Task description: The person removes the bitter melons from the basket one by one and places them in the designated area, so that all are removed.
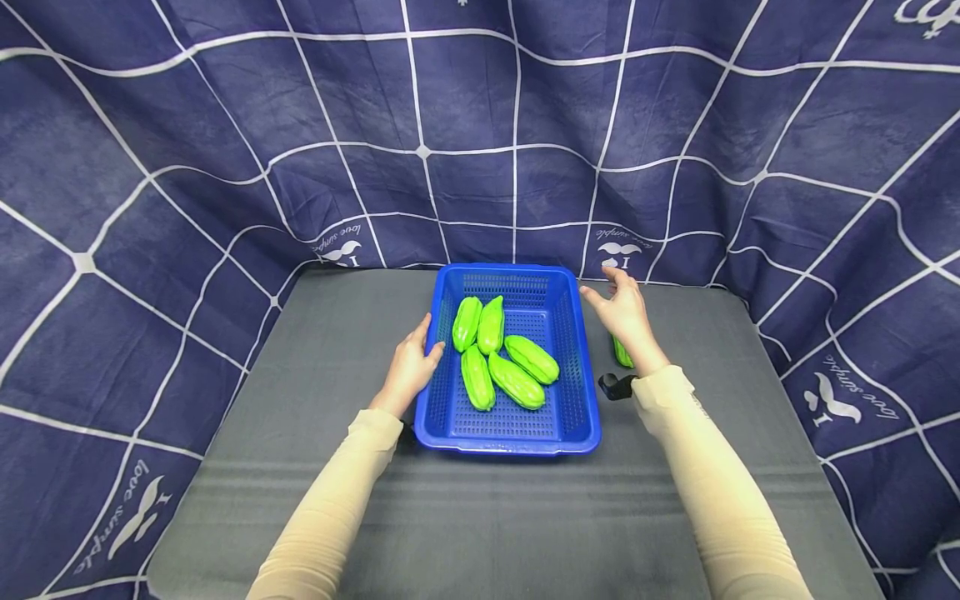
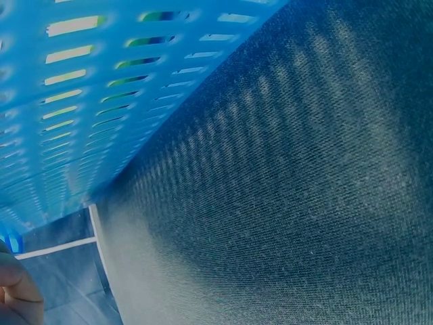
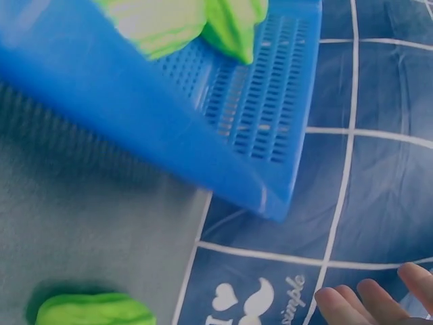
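Observation:
A blue plastic basket (image 1: 506, 447) with slotted walls holds several glossy, elongated, ridged green vegetables (image 1: 531, 358), whose exact kind I cannot tell. My left hand (image 1: 408, 367) grips the basket's left rim, its thumb over the edge and fingers along the outside. In the left wrist view only part of that hand (image 2: 19, 288) shows, beside the slotted wall. To the right of the basket, my right hand (image 1: 622, 317) hovers with fingers spread and nothing in them. Below it on the table lies another green vegetable (image 1: 622, 353), partly hidden by the hand; the right wrist view shows this vegetable (image 3: 95, 311) outside the basket.
The basket stands on a grey cloth-covered table (image 1: 480, 525). A dark blue curtain (image 1: 480, 108) with white grid lines hangs behind the table and along both sides. A black wrist device (image 1: 615, 386) sits at my right cuff.

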The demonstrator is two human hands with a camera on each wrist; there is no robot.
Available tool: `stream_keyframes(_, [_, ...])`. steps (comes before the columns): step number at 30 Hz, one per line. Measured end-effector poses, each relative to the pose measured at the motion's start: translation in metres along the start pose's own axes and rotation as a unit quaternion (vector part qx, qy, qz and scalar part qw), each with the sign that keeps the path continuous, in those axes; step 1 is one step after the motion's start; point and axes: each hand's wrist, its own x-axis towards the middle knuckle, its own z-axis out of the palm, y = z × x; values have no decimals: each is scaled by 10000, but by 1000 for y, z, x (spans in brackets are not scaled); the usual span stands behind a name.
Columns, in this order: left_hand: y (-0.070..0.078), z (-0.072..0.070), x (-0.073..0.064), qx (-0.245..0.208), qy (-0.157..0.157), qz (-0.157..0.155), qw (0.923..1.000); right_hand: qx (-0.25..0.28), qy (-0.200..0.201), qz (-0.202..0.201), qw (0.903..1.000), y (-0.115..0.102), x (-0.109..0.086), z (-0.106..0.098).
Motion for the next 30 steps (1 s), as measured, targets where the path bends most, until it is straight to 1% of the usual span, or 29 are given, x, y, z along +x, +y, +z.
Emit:
stream_keyframes(6, [-1, 1, 0, -19, 51, 43, 10000, 334, -228, 19, 9992, -10, -3, 8])
stream_keyframes(12, [-2, 2, 1, -10, 60, 89, 9999, 747, -617, 210, 9951, -17, -9, 22])
stream_keyframes(23, [-1, 2, 1, -64, 13, -22, 10000, 657, -1173, 426, 9900, -15, -19, 46])
stream_keyframes(30, [0, 1, 1, -72, -38, -49, 10000, 379, -1507, 500, 9866, -10, -23, 61])
